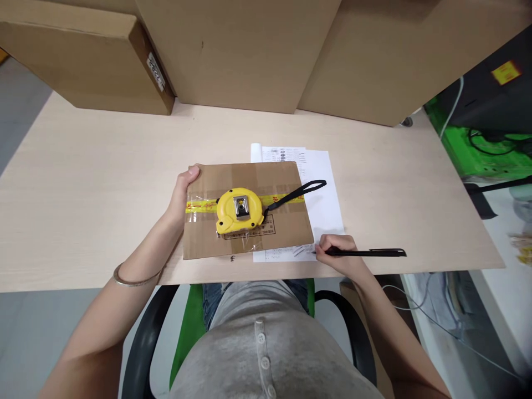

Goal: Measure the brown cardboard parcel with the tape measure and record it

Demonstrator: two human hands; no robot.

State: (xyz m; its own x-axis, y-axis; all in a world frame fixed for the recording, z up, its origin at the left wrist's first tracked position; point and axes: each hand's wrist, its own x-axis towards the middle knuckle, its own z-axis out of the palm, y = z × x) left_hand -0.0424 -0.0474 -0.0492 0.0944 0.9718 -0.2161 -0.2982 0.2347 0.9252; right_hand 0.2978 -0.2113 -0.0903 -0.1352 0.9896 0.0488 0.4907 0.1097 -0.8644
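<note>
My left hand (183, 191) grips the left edge of a flat cardboard box (208, 238), its thumb on the top corner and the other fingers out of sight. A yellow tape measure (226, 208) with a black wrist strap (296, 194) lies on the box, over a strip of yellow printed tape (201, 205). Closed around a black pen (374, 252), my right hand (338, 252) rests at the lower right of the box. The pen tip is at printed paper sheets (326, 208), which are partly covered by the box.
Large cardboard panels (245, 50) stand along the back of the wooden table (103, 183), with a cardboard box (83, 66) at the back left. Beyond the right edge are a green surface (469, 149) and cables. A chair armrest (145, 343) is below the front edge.
</note>
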